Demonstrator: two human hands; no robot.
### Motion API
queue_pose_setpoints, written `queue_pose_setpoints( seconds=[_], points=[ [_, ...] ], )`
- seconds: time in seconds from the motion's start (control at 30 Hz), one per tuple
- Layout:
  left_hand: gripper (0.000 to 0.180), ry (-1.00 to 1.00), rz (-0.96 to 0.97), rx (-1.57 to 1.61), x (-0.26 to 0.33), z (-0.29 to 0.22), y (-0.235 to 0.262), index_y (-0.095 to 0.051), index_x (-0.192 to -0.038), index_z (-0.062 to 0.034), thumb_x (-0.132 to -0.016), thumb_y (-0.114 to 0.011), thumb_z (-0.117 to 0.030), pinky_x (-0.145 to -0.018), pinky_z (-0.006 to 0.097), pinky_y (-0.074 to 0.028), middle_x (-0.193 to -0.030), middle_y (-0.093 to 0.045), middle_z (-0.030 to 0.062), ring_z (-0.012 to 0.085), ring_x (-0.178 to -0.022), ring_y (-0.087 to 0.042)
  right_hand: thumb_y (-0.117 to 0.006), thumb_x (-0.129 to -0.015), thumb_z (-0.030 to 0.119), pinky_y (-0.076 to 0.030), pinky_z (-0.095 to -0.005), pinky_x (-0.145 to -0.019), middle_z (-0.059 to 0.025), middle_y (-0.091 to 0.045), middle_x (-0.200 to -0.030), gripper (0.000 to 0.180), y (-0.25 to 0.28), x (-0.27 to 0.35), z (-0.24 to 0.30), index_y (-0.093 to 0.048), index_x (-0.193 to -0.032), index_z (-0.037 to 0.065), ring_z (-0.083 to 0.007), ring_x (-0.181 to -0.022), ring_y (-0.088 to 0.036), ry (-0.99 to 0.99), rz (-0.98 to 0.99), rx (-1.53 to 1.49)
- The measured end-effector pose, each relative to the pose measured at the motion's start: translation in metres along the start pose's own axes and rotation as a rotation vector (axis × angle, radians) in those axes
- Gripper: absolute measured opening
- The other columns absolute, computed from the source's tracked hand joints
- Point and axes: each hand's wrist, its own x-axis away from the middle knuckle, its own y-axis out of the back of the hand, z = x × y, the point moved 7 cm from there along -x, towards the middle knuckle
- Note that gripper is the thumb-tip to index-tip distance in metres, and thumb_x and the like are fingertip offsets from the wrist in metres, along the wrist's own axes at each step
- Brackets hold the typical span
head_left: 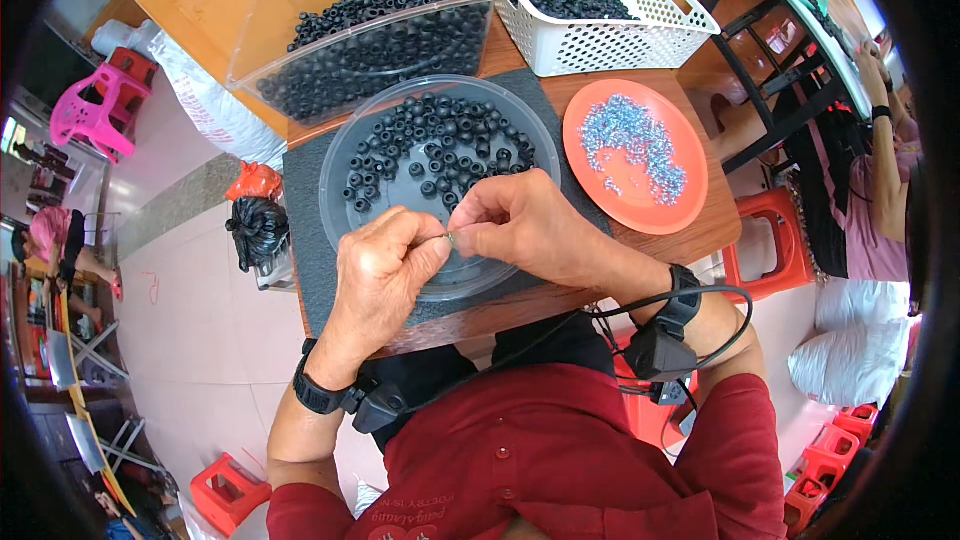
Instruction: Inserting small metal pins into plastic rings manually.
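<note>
My left hand [385, 265] and my right hand [525, 230] meet over the near rim of a clear round tub [335, 165]. Thumb and forefinger of each are pinched together. Between the fingertips is a tiny thing [450, 237], too small to name. Inside the tub lie loose black, round, hollow parts [470, 125], spread mostly over its far side. To the right, an orange-red plate [605, 205] bears many tiny shiny silver-blue pieces [640, 140]. The plate sits apart from my right hand.
Behind the tub stand a clear bin [370, 55] heaped with black parts and a white perforated basket [600, 45] holding more. A dark mat [300, 175] lies under the tub on the wooden table [715, 205]. Red stools [770, 240] and another person's arm [885, 170] are at right.
</note>
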Motion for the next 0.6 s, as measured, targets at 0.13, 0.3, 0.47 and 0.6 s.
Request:
queue_pose_setpoints(
  seconds=[0.13, 0.3, 0.47, 0.6],
  points=[
    [0.014, 0.078, -0.036, 0.093, 0.000, 0.003, -0.001, -0.062, -0.084, 0.0026, -0.084, -0.066, -0.011, -0.058, 0.023, -0.044, -0.071, -0.057, 0.0039, 0.0095, -0.063, -0.054, -0.064, -0.076, 0.006, -0.048, -0.0269, -0.059, -0.0068, -0.063, -0.071, 0.013, 0.003, 0.000, 0.002, -0.063, -0.083, -0.005, -0.0102, -0.066, -0.058, 0.125, -0.146, -0.063],
    [0.016, -0.062, -0.119, -0.121, 0.000, -0.010, 0.004, -0.063, -0.085, 0.0032, -0.083, -0.067, -0.012, -0.057, 0.022, -0.043, -0.072, -0.057, 0.0038, 0.0094, -0.063, -0.053, -0.063, -0.077, 0.003, -0.048, -0.0256, -0.061, -0.0060, -0.062, -0.073, 0.013, 0.002, -0.002, 0.003, -0.062, -0.087, -0.005, -0.0094, -0.068, -0.057, 0.137, -0.171, -0.129],
    [0.019, 0.080, -0.110, 0.100, 0.002, 0.003, 0.005, -0.063, -0.085, 0.0025, -0.083, -0.068, -0.016, -0.056, 0.021, -0.042, -0.072, -0.058, 0.0011, 0.0077, -0.063, -0.052, -0.061, -0.078, -0.001, -0.048, -0.0255, -0.062, -0.0054, -0.062, -0.073, 0.011, -0.002, 0.000, 0.005, -0.060, -0.088, -0.004, -0.0091, -0.068, -0.057, 0.206, -0.231, -0.179],
    [0.021, 0.357, -0.056, 0.339, 0.004, 0.022, 0.000, -0.064, -0.084, 0.0015, -0.083, -0.068, -0.019, -0.054, 0.020, -0.040, -0.071, -0.058, -0.0010, 0.0049, -0.062, -0.049, -0.059, -0.079, -0.002, -0.049, -0.0264, -0.063, -0.0077, -0.062, -0.074, 0.011, -0.002, 0.005, 0.009, -0.059, -0.090, -0.004, -0.0107, -0.068, -0.058, 0.248, -0.263, -0.061]
  ],
)
